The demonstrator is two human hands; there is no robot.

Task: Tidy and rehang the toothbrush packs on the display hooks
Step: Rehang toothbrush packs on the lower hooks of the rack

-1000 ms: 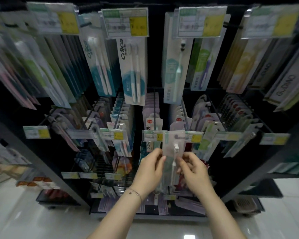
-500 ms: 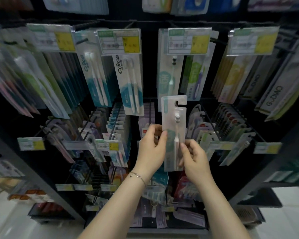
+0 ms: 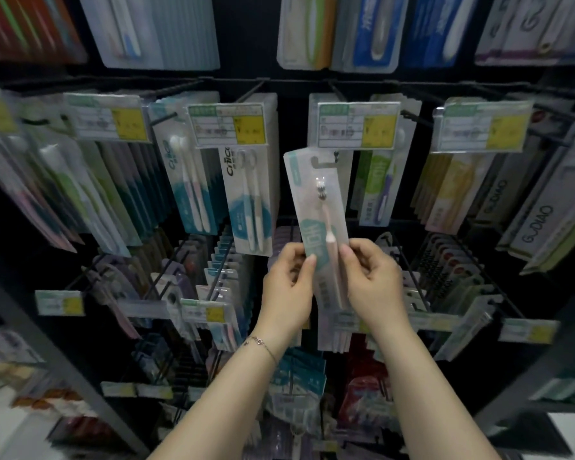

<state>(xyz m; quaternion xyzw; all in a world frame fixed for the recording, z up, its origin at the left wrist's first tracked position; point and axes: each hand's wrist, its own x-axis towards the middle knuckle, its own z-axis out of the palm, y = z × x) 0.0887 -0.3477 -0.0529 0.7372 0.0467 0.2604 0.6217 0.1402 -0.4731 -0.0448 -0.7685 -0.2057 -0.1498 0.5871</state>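
So in the last second I've lifted the toothbrush pack (image 3: 316,207) from down by the lower row of tags to the upper row. Its hang-slot now sits right at the tip of the hook (image 3: 336,156), just under the price tag (image 3: 357,126). I honestly can't tell whether the tip has caught the slot or is only touching the card. The pack is tilted, with its top leaning left.

Both hands are pinching it low down. My left hand (image 3: 287,287) has thumb and fingers on the left edge, and my right hand (image 3: 372,283) has the right edge, with the brush handle between them. My guess is this pack is nearly rehung. It still needs threading on, sliding back along the hook and straightening against the packs behind.

It's a black wire display (image 3: 445,85) with rows of hooks stacked one above another. The upper packs (image 3: 249,200) hang in fairly tidy files, while the lower ones (image 3: 224,277) look more crowded (some are leaning all over the place). The light's dim, the edges of my view are blurry, and there's pale glossy floor (image 3: 4,436) at the bottom corner.
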